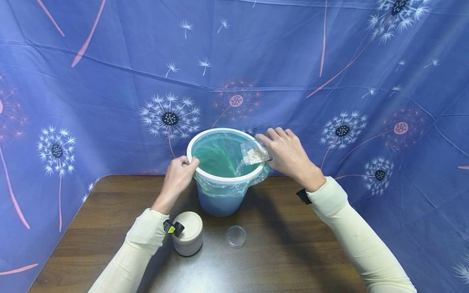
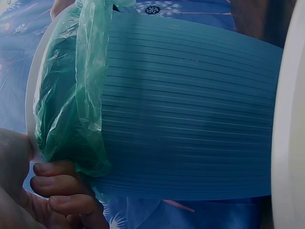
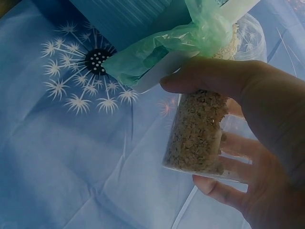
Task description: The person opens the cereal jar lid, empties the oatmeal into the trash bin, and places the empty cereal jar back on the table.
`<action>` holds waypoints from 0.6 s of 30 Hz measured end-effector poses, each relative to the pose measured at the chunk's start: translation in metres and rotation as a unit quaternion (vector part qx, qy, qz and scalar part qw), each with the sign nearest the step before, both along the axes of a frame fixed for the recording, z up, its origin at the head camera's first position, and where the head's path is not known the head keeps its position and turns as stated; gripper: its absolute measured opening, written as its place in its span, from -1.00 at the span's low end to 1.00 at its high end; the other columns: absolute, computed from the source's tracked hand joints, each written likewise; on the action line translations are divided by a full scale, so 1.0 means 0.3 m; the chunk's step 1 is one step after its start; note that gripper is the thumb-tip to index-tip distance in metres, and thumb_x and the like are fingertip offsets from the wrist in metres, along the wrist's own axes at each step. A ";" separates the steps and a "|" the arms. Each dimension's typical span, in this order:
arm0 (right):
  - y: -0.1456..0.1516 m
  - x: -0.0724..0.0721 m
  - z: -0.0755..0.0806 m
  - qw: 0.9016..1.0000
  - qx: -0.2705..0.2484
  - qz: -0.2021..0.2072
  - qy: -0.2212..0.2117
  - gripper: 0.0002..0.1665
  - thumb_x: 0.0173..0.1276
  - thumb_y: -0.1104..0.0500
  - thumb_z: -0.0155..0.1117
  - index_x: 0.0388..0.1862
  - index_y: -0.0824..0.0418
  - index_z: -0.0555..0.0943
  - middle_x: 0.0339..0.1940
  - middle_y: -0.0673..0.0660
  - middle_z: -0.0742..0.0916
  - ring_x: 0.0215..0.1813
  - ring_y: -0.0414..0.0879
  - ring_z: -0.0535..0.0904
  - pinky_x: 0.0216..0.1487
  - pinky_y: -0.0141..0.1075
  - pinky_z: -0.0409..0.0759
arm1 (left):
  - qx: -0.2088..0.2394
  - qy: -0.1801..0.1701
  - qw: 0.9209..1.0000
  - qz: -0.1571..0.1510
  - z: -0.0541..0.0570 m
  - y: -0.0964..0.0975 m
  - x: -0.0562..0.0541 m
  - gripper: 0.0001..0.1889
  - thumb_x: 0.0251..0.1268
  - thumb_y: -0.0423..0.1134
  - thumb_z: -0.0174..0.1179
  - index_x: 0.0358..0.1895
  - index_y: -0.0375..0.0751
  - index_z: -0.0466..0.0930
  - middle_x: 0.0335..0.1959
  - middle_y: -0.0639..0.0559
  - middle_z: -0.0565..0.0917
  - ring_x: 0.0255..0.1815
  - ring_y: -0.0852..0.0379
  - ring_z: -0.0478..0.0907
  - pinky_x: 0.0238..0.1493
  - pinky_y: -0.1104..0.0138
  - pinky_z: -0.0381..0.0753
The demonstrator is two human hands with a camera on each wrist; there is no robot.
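Near far edge of surface [image 1: 289, 252], bin rim [image 1: 224, 179] is pinched by left hand [image 1: 178, 176]; tilted jar [image 1: 257, 155] gripped by right hand [image 1: 288, 154].

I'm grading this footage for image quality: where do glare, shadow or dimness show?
Head view: well lit, glare low in the frame on the table, a dark shadow right of the bin; left wrist view: dim, the bin's ribbed side shaded; right wrist view: also dull, the right hand in shadow.
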State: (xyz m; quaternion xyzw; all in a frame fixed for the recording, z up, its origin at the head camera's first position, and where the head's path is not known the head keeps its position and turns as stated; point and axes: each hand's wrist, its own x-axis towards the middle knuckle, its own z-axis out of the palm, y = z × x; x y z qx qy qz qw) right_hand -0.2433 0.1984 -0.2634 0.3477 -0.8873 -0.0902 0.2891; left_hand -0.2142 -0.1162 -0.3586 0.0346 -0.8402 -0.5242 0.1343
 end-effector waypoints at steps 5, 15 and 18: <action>0.000 0.001 -0.001 1.000 0.001 -0.002 -0.001 -0.08 -0.13 0.15 0.82 0.31 0.17 0.67 -0.04 0.24 0.70 -0.06 0.25 0.59 -0.02 0.08 0.58 | 0.001 -0.002 1.000 0.000 -0.003 0.000 -0.001 -0.65 0.37 0.04 0.14 -0.53 -0.03 0.35 -0.60 0.15 0.33 -0.42 0.02 0.35 -0.30 0.17 0.32; 0.000 -0.003 -0.002 1.000 0.000 -0.001 -0.002 -0.09 -0.12 0.15 0.81 0.30 0.17 0.66 -0.02 0.24 0.70 -0.04 0.26 0.60 0.02 0.10 0.58 | -0.001 -0.004 1.000 0.003 -0.002 0.001 -0.002 -0.64 0.39 0.04 0.15 -0.53 -0.03 0.35 -0.59 0.15 0.33 -0.43 0.02 0.34 -0.31 0.16 0.31; 0.000 -0.004 -0.001 1.000 0.001 0.000 -0.001 -0.10 -0.12 0.16 0.81 0.30 0.17 0.66 -0.02 0.24 0.70 -0.04 0.26 0.59 0.00 0.09 0.58 | 0.000 -0.004 1.000 0.003 -0.002 0.001 -0.001 -0.64 0.39 0.03 0.15 -0.53 -0.03 0.35 -0.60 0.15 0.33 -0.43 0.02 0.34 -0.31 0.16 0.32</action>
